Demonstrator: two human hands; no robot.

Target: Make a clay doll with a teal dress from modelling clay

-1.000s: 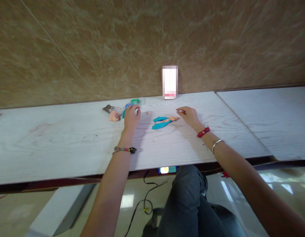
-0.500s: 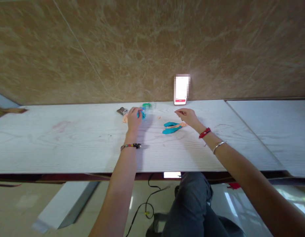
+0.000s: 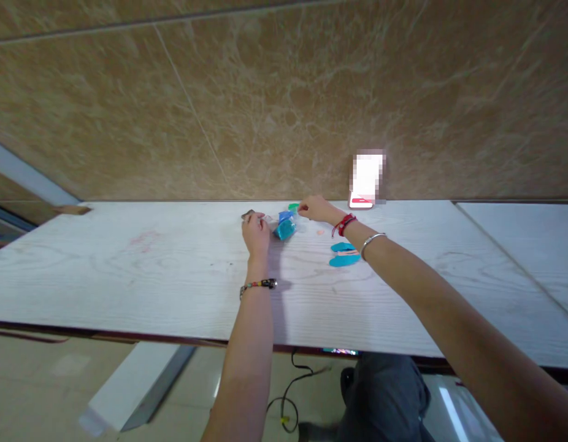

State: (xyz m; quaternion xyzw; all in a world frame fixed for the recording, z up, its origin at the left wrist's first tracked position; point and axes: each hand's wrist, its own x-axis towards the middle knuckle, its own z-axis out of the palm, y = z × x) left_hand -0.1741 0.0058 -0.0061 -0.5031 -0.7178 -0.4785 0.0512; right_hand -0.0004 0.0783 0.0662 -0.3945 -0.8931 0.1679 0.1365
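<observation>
My left hand is closed at the fingertips on a clear plastic packet; its contents are hidden. Just to its right lies a packet of blue clay, and a dark brown packet shows behind the fingers. My right hand hovers with pinched fingers beside a green packet; whether anything small is in the pinch is unclear. Below the right wrist lie flat blue clay pieces, with a strip of orange clay between them. A small orange bit sits nearby.
A phone with a lit screen leans against the marbled wall behind the white wood-grain table. A brown block lies at the table's far left. Below are a cable and a grey-white box.
My right hand has moved left, away from the blue pieces to the packets. My left hand has let the blue packet show and now grips clear plastic. The camera view has shifted.
</observation>
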